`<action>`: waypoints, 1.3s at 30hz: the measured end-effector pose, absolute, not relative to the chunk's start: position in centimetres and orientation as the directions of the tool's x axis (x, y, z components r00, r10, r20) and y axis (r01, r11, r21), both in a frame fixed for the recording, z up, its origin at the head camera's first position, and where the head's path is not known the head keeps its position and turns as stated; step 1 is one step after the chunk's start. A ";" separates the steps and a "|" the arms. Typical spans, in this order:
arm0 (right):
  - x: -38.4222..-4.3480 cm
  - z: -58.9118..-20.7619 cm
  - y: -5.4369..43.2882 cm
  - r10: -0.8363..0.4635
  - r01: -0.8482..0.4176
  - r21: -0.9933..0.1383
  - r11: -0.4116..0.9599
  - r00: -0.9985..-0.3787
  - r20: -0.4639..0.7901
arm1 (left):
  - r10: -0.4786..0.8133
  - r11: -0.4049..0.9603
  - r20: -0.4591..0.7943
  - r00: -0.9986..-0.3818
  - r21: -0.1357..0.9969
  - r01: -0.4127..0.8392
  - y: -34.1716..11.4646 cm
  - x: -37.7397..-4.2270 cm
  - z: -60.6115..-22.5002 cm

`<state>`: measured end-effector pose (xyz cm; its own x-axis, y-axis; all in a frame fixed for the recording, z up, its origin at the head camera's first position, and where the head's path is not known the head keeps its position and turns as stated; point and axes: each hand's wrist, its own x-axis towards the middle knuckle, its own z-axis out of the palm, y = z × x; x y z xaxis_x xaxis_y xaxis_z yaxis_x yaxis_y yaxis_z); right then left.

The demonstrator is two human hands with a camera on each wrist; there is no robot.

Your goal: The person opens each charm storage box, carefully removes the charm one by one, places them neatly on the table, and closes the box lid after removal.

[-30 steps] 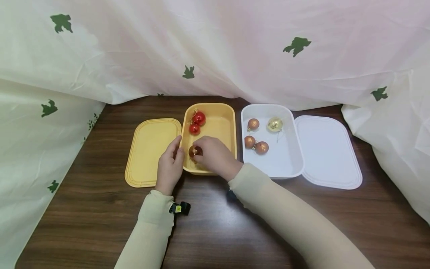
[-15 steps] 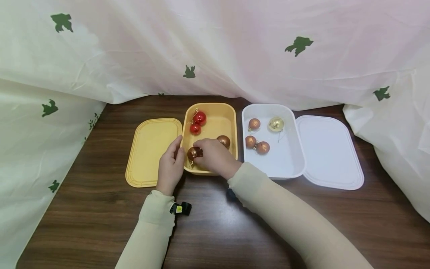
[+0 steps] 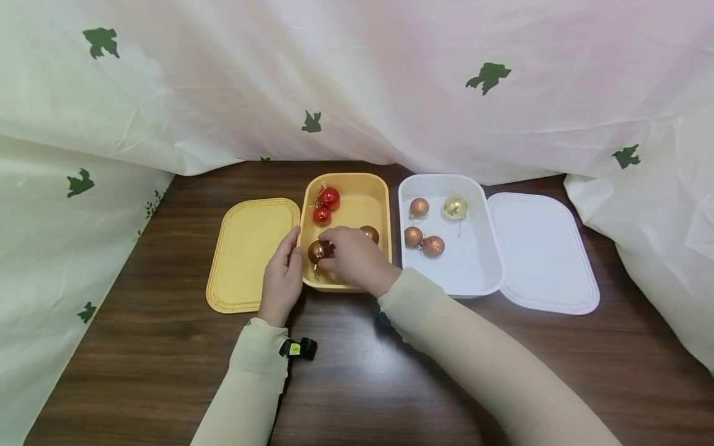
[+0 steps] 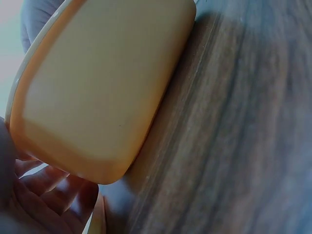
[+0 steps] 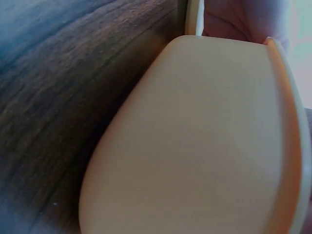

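In the head view, my right hand (image 3: 357,257) reaches into the yellow box (image 3: 362,207) and pinches a shiny copper-brown bauble (image 3: 316,252) between thumb and fingers, near the front left corner. Its gold cap points toward me. Another copper-brown bauble (image 3: 370,233) peeks out beyond that hand, partly hidden by it. Two red baubles (image 3: 330,198) lie at the back left of the box. My left hand (image 3: 281,279) rests against the box's left side, fingers extended. The left wrist view has this hand (image 4: 48,200) at a corner of the box wall (image 4: 97,97).
A white box (image 3: 474,254) stands to the right, holding several orange glittery baubles (image 3: 433,246) and a gold one (image 3: 455,207). The yellow lid (image 3: 251,254) lies left of the yellow box, the white lid (image 3: 543,248) right of the white box. A curtain (image 3: 357,74) hangs behind.
The pinched bauble has shifted slightly left and turned, its cap now showing. A second copper-brown bauble has come into view beyond my right hand. My left hand stays against the box.
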<state>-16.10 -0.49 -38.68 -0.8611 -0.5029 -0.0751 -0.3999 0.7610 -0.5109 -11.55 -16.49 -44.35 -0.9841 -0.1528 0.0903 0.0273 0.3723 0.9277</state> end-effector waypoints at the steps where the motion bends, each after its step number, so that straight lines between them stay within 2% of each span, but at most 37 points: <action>1: -16.1 -38.5 -0.4 -0.501 -0.397 -0.516 0.759 -0.862 -0.073 | -0.151 0.364 0.089 -0.984 0.931 0.028 -16.4 -11.6 -44.4; 8: -16.0 -38.2 0.3 -0.491 -0.401 -0.532 0.746 -0.871 -0.033 | -0.141 0.326 0.083 -0.987 0.945 0.033 -16.3 -12.0 -44.4; 13: -15.3 -37.8 1.2 -0.480 -0.396 -0.588 0.705 -0.877 0.014 | -0.132 0.316 0.076 -0.988 0.948 0.031 -16.2 -12.3 -44.4; 19: -14.1 -37.5 1.9 -0.463 -0.378 -0.659 0.650 -0.885 0.050 | -0.121 0.298 0.080 -0.989 0.954 0.041 -16.1 -12.4 -44.4; 39: -9.4 -38.0 2.6 -0.420 -0.375 -0.753 0.541 -0.896 0.145 | -0.128 0.314 0.062 -0.990 0.949 0.019 -16.8 -10.9 -44.9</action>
